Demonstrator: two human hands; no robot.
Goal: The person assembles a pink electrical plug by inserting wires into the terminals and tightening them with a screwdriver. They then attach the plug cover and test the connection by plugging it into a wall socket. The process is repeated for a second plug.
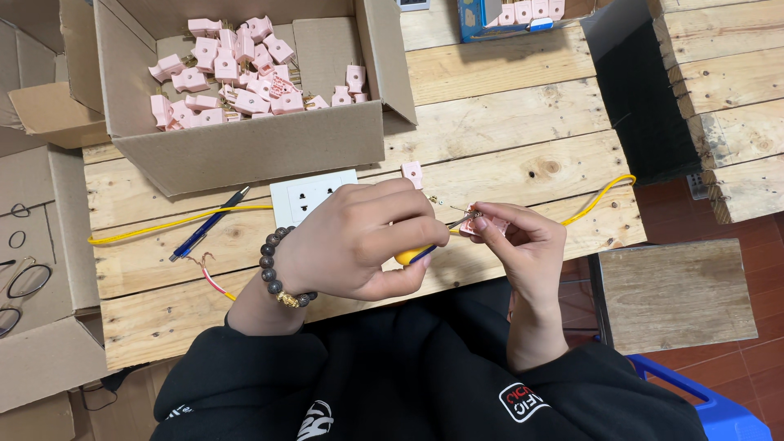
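Left hand (359,241) grips yellow-handled screwdriver (406,255); right hand (518,241) pinches small pink plastic part (476,226) above wooden table (506,155) (light, rigid, prob. slippery; hold by its edges).

Pale plank worktable (523,106); red tiled floor (735,376); cardboard boxes (245,147) around.

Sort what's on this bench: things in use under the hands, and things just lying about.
In use:
left hand
yellow-handled screwdriver
right hand
small pink part

Lying about:
blue pen
white socket plate
cardboard box of pink parts
yellow wire
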